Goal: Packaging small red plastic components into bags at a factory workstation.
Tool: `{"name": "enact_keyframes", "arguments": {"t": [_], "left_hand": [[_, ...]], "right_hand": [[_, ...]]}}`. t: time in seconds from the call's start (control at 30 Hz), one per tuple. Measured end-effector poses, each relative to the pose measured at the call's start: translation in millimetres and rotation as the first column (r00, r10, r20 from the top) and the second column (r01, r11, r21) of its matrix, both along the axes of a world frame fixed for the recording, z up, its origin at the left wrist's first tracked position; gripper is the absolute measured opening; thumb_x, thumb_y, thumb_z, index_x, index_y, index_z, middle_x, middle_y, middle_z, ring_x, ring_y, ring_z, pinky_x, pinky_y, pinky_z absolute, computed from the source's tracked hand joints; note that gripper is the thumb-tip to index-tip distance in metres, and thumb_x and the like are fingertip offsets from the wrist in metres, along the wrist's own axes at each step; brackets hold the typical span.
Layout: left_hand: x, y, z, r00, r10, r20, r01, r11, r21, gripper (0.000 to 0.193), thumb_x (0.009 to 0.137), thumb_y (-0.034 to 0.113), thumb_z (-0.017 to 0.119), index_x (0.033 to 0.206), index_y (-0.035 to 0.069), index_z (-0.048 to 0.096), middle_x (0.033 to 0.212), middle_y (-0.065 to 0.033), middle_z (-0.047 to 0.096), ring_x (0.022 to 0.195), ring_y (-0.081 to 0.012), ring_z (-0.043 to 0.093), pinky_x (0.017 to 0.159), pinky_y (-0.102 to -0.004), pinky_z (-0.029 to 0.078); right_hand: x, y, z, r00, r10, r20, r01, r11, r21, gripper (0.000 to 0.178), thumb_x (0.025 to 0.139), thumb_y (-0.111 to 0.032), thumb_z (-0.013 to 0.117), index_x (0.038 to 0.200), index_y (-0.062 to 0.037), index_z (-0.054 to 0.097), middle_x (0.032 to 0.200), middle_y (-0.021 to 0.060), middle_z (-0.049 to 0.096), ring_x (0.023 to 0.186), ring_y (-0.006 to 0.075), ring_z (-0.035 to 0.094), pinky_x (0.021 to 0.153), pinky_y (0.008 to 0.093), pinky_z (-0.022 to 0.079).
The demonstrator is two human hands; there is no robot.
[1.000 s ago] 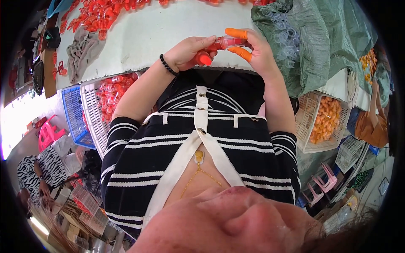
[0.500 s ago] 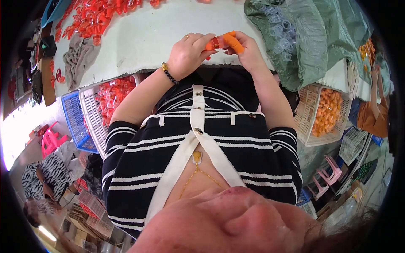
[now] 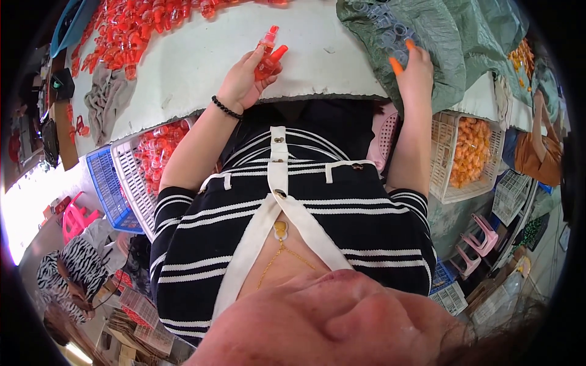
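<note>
In my left hand (image 3: 244,79) are two or so small red bottle-shaped plastic pieces (image 3: 267,66), one tip pointing up and another tilted to the right. The fingers curl round them over the front part of the white tabletop (image 3: 305,46). My right hand (image 3: 417,73) wears orange finger covers on thumb and forefinger. Those two are spread apart, with nothing visible between them, just over the small clear plastic ring-like pieces (image 3: 386,38). The clear pieces lie on an opened green woven sack (image 3: 442,52) at the table's right. The other right fingers are partly hidden.
A heap of red pieces (image 3: 125,46) covers the far left tabletop, beside a grey cloth (image 3: 108,97). Below stand a white basket of red pieces (image 3: 126,161) at left and one of orange pieces (image 3: 444,161) at right. Other people sit at both sides.
My hands have moved apart. The left has gone left with the red pieces; the right has let go and moved right to the clear pieces on the sack.
</note>
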State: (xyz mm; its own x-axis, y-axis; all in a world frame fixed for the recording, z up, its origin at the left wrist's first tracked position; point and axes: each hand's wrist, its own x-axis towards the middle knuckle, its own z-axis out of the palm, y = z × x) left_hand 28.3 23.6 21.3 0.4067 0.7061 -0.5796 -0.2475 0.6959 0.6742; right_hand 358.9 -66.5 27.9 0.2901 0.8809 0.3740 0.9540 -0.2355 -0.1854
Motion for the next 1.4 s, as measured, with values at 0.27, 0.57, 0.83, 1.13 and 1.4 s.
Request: {"name": "enact_keyframes", "arguments": {"t": [0.27, 0.57, 0.83, 1.13, 1.4], "left_hand": [[12, -5, 4, 0.996, -0.037, -0.084, 0.045, 0.994, 0.095, 0.044, 0.095, 0.037, 0.054, 0.116, -0.001, 0.047, 0.087, -0.0075, 0.060, 0.064, -0.0132, 0.056, 0.052, -0.0229, 0.043], [23, -5, 18, 0.946, 0.028, -0.322, 0.077, 0.948, 0.309, 0.040, 0.094, 0.037, 0.054, 0.112, 0.001, 0.051, 0.079, -0.0048, 0.058, 0.056, -0.0097, 0.050, 0.047, -0.0206, 0.038], [14, -2, 20, 0.955, -0.034, -0.295, 0.089, 0.981, 0.174, 0.041, 0.095, 0.036, 0.054, 0.113, 0.000, 0.050, 0.078, -0.0051, 0.058, 0.054, -0.0086, 0.049, 0.045, -0.0211, 0.038], [15, -16, 8, 0.824, 0.417, -0.383, 0.233, 0.367, 0.900, 0.037, 0.093, 0.026, 0.058, 0.113, -0.004, 0.047, 0.082, -0.0109, 0.062, 0.065, -0.0161, 0.063, 0.061, -0.0289, 0.051], [-49, -19, 18, 0.829, 0.056, -0.556, 0.362, 0.704, 0.611, 0.039, 0.091, 0.025, 0.061, 0.115, -0.003, 0.050, 0.088, -0.0177, 0.065, 0.077, -0.0254, 0.066, 0.069, -0.0321, 0.051]], "right_hand": [[-28, 18, -6, 0.965, 0.214, -0.152, -0.156, 0.932, 0.327, 0.044, 0.075, -0.024, 0.078, 0.108, -0.0029, 0.059, 0.104, 0.0144, 0.062, 0.091, 0.0295, 0.060, 0.080, 0.0371, 0.049], [-139, 33, 13, 0.589, 0.583, -0.560, -0.546, 0.798, 0.255, 0.042, 0.069, -0.013, 0.080, 0.103, -0.0014, 0.060, 0.092, 0.0112, 0.061, 0.073, 0.0220, 0.063, 0.062, 0.0299, 0.052], [-151, 33, 12, 0.460, 0.690, -0.559, -0.602, 0.705, 0.375, 0.042, 0.072, -0.006, 0.077, 0.111, 0.0006, 0.060, 0.090, 0.0116, 0.061, 0.076, 0.0212, 0.064, 0.068, 0.0304, 0.054], [-155, 30, -6, 0.178, 0.303, -0.936, -0.497, 0.849, 0.180, 0.032, 0.081, -0.008, 0.071, 0.110, 0.0013, 0.061, 0.089, 0.0068, 0.063, 0.074, 0.0142, 0.062, 0.069, 0.0264, 0.052], [-167, 34, -14, -0.142, 0.148, -0.979, -0.549, 0.811, 0.203, 0.030, 0.088, -0.012, 0.065, 0.117, -0.0029, 0.060, 0.099, 0.0043, 0.064, 0.081, 0.0086, 0.059, 0.071, 0.0232, 0.049]]}}
